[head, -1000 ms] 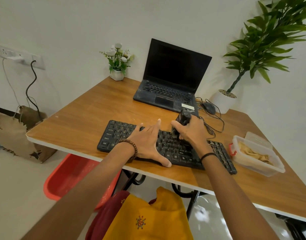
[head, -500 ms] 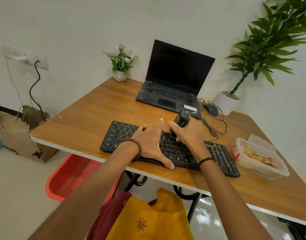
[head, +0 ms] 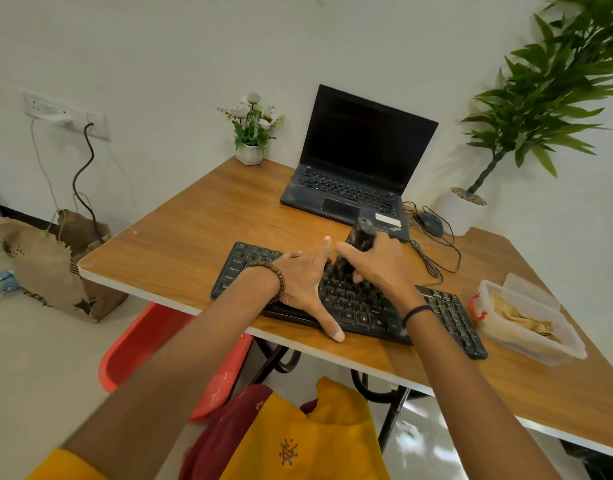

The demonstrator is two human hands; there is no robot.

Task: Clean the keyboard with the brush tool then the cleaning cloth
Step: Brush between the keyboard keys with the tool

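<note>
I'm mid-brushing: my right hand [head: 377, 268] grips the brush tool [head: 358, 237] on the keyboard [head: 447, 313] middle keys, left hand [head: 301, 282] spread flat, steadying it. The cloth [head: 519, 317], in the right tub [head: 547, 355], looks unused.

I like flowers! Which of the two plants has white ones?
The small plant left of the laptop; the tall plant at the right has only green leaves.

Counted: 1 wooden table [head: 180, 244], 1 black keyboard [head: 443, 306], 1 laptop [head: 363, 147], 1 wired mouse [head: 429, 221], 1 brush tool [head: 358, 233], 1 clear container [head: 505, 336], 1 tan cloth [head: 516, 313], 1 flower pot [head: 249, 154], 1 tall potted plant [head: 547, 91], 1 red chair [head: 135, 351], 1 burlap bag [head: 48, 271]. 2 hands: left hand [head: 298, 275], right hand [head: 381, 265].
</note>
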